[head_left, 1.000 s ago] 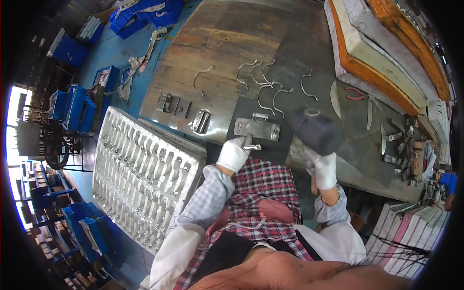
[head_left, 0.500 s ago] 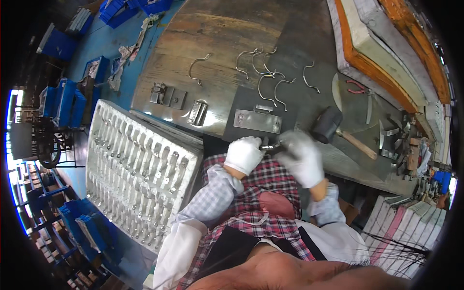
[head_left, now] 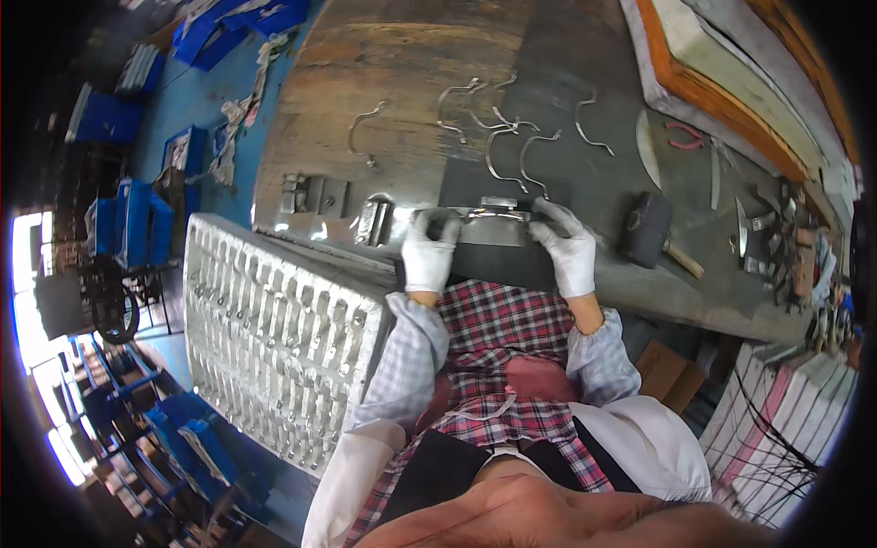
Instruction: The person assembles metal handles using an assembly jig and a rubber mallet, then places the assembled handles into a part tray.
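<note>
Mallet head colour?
The mallet head is near-black, against a pale wooden handle; best seen in the head view.

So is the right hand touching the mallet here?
Apart. The head view shows it: a strip of bare table lies plainly between the right hand and the mallet, which rests to its right.

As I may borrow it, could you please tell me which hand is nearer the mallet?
Right: the right hand is just left of the mallet, not touching; the left hand is farther left.
</note>
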